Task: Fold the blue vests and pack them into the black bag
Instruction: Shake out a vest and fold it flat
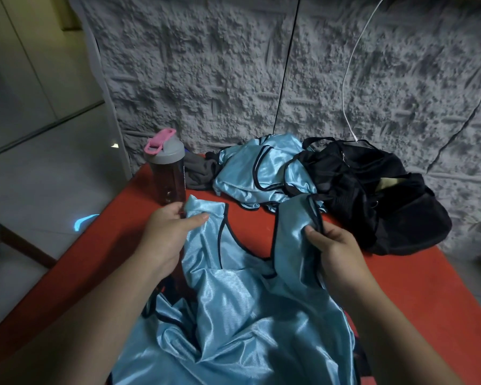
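Blue vest (233,301) at 6 o'clock on the red table (428,301): left hand (167,234) and right hand (336,251) pinch its shoulder straps; best pulled taut and level before folding. Black bag (372,195) lies at 2 o'clock.

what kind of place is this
Probably a room in a home: a red table against a grey stone-textured wall, pale tiled floor, and a pink-lidded plastic drinking bottle.
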Demonstrator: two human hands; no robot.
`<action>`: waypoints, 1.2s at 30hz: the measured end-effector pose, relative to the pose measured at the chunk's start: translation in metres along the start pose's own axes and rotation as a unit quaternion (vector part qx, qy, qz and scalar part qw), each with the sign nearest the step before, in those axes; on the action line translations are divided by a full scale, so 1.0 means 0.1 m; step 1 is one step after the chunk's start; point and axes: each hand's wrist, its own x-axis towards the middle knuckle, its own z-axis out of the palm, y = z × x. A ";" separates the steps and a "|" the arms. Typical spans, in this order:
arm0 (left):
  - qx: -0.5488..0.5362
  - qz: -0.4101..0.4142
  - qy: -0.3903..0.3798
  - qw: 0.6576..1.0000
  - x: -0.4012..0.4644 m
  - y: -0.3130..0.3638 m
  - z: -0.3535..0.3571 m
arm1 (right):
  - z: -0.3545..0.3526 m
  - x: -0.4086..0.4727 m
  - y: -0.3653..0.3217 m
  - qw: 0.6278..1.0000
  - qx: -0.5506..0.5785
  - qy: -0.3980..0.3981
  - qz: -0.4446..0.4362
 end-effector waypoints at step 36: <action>0.136 0.095 -0.175 0.971 -0.35 0.19 0.30 | 0.44 -0.28 -0.23 0.999 0.003 -0.040 -0.004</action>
